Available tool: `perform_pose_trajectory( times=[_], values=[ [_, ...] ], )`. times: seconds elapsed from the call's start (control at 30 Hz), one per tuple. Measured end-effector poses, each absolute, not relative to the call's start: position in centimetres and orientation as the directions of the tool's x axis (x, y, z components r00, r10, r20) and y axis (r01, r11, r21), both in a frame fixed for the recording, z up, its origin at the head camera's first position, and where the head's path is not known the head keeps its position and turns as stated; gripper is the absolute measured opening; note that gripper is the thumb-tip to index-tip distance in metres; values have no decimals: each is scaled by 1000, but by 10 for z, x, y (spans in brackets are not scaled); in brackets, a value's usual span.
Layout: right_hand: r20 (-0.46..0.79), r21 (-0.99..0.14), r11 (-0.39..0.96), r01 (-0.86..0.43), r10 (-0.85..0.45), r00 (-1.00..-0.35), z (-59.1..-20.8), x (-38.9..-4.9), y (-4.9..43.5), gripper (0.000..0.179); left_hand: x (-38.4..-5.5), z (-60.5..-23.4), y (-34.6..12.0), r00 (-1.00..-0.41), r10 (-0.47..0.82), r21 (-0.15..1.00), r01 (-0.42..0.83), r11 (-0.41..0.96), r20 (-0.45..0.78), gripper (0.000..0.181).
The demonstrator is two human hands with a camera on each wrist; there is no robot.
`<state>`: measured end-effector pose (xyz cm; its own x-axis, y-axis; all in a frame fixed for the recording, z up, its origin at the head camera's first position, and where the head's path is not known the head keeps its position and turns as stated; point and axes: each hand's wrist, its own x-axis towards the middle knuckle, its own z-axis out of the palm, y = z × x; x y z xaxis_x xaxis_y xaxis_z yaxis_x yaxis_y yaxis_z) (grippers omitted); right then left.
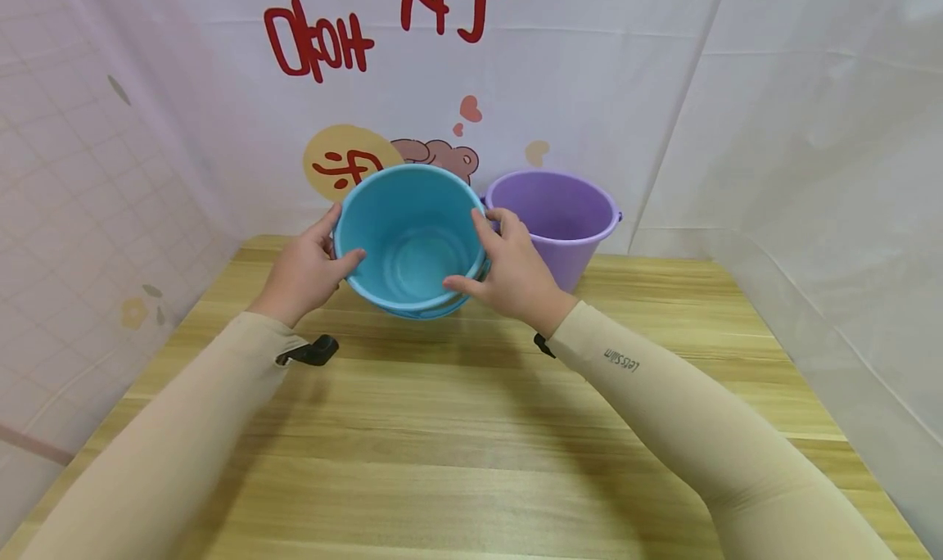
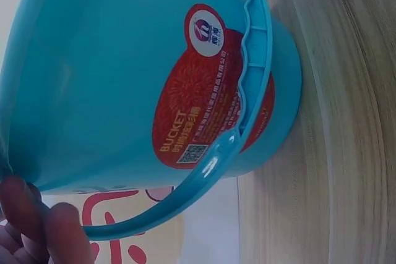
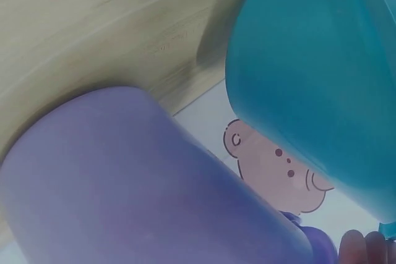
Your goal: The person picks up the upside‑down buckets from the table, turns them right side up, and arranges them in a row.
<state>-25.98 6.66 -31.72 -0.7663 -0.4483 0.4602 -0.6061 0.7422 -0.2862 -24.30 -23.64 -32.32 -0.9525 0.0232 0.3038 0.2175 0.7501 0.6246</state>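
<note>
Beside purple bucket (image 1: 552, 208), hands (image 1: 305, 269) (image 1: 519, 273) grip tilted blue bucket (image 1: 416, 232) by rim.

A blue plastic bucket (image 1: 412, 216), slightly left of centre in the head view, is tilted with its round mouth toward the camera, its blue handle (image 2: 216, 160) lowered across a red label (image 2: 185, 112) reading "BUCKET" on its outer wall.

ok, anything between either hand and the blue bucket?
Nothing visible: the left hand and right hand both grip the blue bucket at its rim. The purple bucket stands close on the right, partly behind the right hand in the head view, not in between.
</note>
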Motion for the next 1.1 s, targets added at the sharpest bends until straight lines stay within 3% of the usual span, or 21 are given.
perform_pose_trajectory(
  times=[0.23, 0.43, 0.7, 1.1],
  values=[
    [457, -252, 748, -614, -467, -757, -318, -260, 66, 116, -240, -321, -238, -950, 68, 580, 243, 777, 306, 87],
    [414, -293, 754, -587, -453, -789, -320, -262, 65, 113, -238, -322, -239, -953, 120, 591, 268, 761, 278, 98],
    [348, -359, 766, -533, -420, -838, -321, -262, 64, 110, -236, -320, -237, -945, 153, 606, 304, 735, 289, 99],
    [282, -394, 776, -493, -408, -868, -320, -269, 62, 117, -239, -325, -239, -932, 219, 628, 358, 691, 290, 112]
  ],
)
